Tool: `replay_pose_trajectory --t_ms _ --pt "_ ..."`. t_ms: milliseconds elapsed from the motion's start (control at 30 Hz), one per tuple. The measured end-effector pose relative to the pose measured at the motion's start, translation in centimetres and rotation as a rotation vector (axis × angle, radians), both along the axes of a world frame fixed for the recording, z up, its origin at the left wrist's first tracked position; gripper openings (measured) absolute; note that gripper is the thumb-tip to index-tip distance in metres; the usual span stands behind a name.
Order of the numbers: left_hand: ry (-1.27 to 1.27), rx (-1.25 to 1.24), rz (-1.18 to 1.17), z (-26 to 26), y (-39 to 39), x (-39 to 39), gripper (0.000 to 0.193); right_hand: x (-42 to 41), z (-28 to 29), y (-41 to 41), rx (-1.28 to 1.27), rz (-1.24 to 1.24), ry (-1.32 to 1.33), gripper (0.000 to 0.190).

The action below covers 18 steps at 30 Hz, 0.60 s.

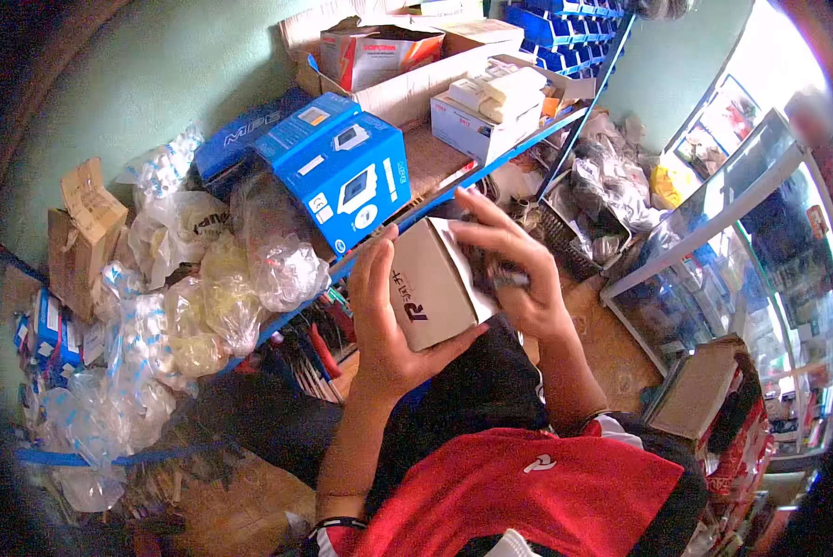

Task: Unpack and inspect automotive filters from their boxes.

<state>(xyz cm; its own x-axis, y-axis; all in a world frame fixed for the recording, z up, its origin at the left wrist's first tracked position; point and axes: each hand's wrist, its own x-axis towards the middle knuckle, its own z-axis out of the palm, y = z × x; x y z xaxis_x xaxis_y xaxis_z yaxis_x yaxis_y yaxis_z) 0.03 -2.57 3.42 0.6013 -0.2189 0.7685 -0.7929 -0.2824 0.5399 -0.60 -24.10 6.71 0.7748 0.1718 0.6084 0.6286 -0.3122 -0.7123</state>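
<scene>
A small beige cardboard box (427,289) with dark printing is gripped in my left hand (382,334), thumb along its lower edge and fingers along its left side. At the box's right end, a white flap or inner face shows. My right hand (528,278) is at that end, with its fingers bent around a small dark part (503,275) with a metallic glint. Blur hides what the part is and whether it sits partly inside the box. Both hands are over my lap, in front of the shelf edge.
A blue-edged shelf (486,170) carries a blue printed carton (354,188), a white box (483,129) and clear plastic bags (214,299) of parts. On the right stand a glass display case (723,230), a dark crate of bagged goods (587,230) and an upright cardboard box (695,390).
</scene>
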Motion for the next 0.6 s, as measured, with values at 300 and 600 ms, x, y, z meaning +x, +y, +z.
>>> replay_pose_trajectory --t_ms 300,600 --pt "-0.063 0.132 0.034 1.0 0.9 0.7 0.116 3.9 -4.1 -2.4 0.127 -0.232 0.280 0.032" --pt "-0.072 0.162 0.072 0.9 0.7 -0.1 0.109 1.0 0.6 0.0 -0.090 0.105 -0.081 0.055"
